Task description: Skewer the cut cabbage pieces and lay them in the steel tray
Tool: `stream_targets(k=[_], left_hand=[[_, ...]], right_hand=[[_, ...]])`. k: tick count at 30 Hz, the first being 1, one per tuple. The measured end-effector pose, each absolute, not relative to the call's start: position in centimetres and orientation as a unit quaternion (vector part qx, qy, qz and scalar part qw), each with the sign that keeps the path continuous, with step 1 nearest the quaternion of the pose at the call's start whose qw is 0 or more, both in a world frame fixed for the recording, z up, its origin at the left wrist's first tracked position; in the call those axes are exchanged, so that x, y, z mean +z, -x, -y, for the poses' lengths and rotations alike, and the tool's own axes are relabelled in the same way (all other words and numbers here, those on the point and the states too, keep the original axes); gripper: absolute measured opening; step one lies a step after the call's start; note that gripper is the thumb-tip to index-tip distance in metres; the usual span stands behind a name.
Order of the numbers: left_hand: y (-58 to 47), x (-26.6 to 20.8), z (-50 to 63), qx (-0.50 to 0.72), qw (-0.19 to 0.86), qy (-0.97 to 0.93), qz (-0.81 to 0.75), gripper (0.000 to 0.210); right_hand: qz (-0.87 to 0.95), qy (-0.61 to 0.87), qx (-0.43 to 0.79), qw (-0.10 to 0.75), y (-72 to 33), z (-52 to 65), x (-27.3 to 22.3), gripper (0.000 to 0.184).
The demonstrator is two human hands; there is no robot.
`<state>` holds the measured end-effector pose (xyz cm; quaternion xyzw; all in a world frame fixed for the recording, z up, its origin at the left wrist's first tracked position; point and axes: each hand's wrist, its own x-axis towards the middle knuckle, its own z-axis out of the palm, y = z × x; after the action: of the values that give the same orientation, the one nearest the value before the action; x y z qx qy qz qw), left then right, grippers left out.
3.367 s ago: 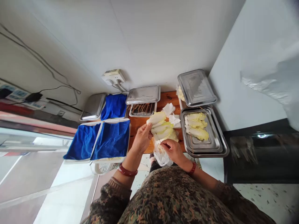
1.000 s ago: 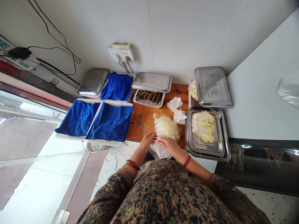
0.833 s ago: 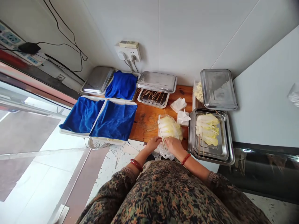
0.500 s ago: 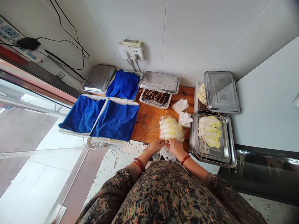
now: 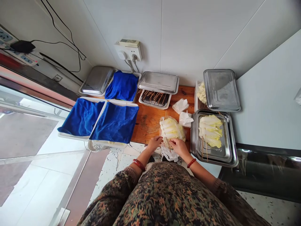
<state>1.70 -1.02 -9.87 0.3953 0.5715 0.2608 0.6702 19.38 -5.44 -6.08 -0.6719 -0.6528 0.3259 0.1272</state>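
Note:
Skewered napa cabbage leaves (image 5: 171, 128) lie on a clear plastic bag at the front edge of the wooden table. Bamboo skewer ends (image 5: 168, 143) stick out toward me between my hands. My left hand (image 5: 154, 143) is just left of these ends, its thumb and fingers slightly apart, with nothing visible in them. On the right, my right hand (image 5: 178, 146) has its fingertips bent together against the lower edge of the cabbage. What they pinch is too small to make out. More skewered cabbage (image 5: 210, 130) rests in a steel tray (image 5: 227, 150) at the right.
Blue cloths (image 5: 115, 121) cover white trays on the left. A steel lid (image 5: 158, 82) partly covers a tray of skewers (image 5: 155, 97) at the back. Napkin packs (image 5: 185, 119) sit beside the cabbage. Another steel lid (image 5: 222, 91) leans over a white bin at the back right.
My hands were close together at the skewer ends. They have moved apart, left hand leftward and right hand slightly right, leaving the skewer ends showing between them.

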Motion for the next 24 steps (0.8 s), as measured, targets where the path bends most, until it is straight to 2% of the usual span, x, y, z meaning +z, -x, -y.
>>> stream_targets(k=[7,13,24], left_hand=[[-2.9,-7.2,0.6,0.31,0.763,-0.279,-0.494,0.027],[-3.5,-6.0,0.0,0.353,0.777,-0.202,-0.48,0.019],[-3.9,-5.1,0.1,0.371,0.773,-0.179,-0.483,0.01]], right_hand=[[0.64,0.637,0.372,0.216,-19.9,6.4,-6.0,0.028],[0.654,0.623,0.362,0.23,-19.7,7.4,-5.3,0.029],[0.664,0.656,0.262,0.246,-18.9,7.5,-3.7,0.016]])
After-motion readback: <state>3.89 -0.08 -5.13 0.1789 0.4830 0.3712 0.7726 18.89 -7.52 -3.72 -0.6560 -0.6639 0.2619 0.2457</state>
